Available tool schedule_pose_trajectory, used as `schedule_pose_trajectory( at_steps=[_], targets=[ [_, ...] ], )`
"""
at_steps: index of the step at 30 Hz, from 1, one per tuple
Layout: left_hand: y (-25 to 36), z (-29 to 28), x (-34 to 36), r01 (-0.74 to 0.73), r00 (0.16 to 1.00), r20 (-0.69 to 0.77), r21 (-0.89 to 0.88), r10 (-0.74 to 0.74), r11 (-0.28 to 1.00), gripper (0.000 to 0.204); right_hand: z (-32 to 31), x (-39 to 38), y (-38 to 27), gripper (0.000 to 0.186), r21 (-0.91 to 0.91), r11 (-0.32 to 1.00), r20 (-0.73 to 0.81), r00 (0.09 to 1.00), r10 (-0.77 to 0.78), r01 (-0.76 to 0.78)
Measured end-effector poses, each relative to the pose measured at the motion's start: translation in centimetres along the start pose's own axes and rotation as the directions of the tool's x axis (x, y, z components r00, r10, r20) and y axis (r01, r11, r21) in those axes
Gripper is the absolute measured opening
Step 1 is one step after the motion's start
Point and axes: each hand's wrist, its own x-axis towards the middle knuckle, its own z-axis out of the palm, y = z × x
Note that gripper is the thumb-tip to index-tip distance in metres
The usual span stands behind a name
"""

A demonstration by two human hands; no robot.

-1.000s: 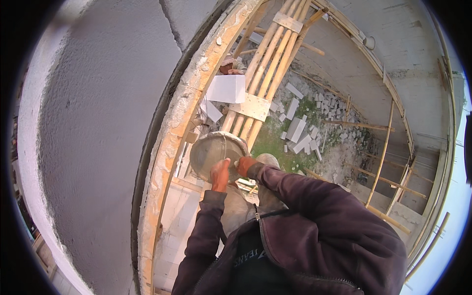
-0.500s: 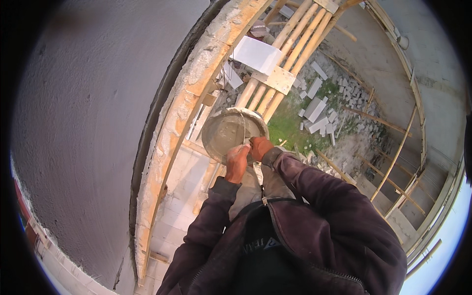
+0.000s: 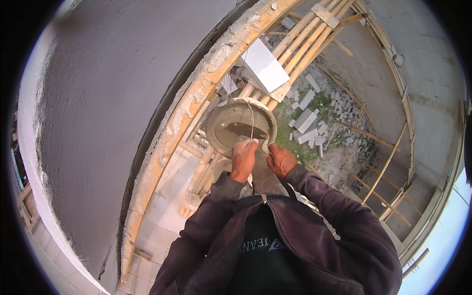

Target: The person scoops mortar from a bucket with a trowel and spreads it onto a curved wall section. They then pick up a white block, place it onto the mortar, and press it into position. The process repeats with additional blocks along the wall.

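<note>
A round bucket (image 3: 211,140) with a mortar-crusted rim is just in front of my body, and wet grey mortar (image 3: 230,122) with some watery liquid lies in it. Its thin wire handle (image 3: 252,118) arches over the opening. My left hand (image 3: 243,161) is closed around the near end of that handle, above the near rim. Close beside it, my right hand (image 3: 281,161) has its fingers curled on the rim's near right side, next to a pale mortar-coated bit (image 3: 265,146). Its fingertips are partly hidden.
Freshly rendered grey surface (image 3: 113,98) fills the left, edged by a mortar-splashed wooden board (image 3: 184,110). Bamboo poles (image 3: 307,42) form the scaffold ahead, carrying a white block (image 3: 263,64). Far below on the right lie broken white blocks (image 3: 306,120) on grass and rubble.
My right hand has moved right, away from the left hand, and onto the bucket's rim. The left hand keeps the handle. The bucket is tilted differently and my view has shifted.
</note>
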Motion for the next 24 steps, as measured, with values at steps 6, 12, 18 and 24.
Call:
schedule_pose_trajectory(
  at_steps=[6,12,18,24],
  targets=[
    [2.3,1.8,-1.6,-0.119,0.993,0.019,0.136,0.117,0.984,0.039,-1.3,-0.9,1.2,0.025,-0.115,0.976,-0.094,0.98,0.174,-0.184],
    [3.8,3.7,-3.3,-0.179,0.982,0.081,0.158,0.168,0.971,0.036,3.1,3.9,2.8,0.036,0.399,0.913,-0.025,0.996,-0.081,0.085],
    [4.8,3.5,-3.8,-0.231,0.973,0.075,0.196,0.22,0.953,0.036,-1.2,-0.5,2.9,0.041,0.545,0.787,0.294,0.945,0.144,-0.29],
    [5.9,3.1,-3.8,-0.302,0.953,0.117,0.281,0.28,0.911,0.038,-3.5,-3.8,0.5,0.041,0.262,0.965,-0.093,0.995,0.027,-0.002]
  ],
)
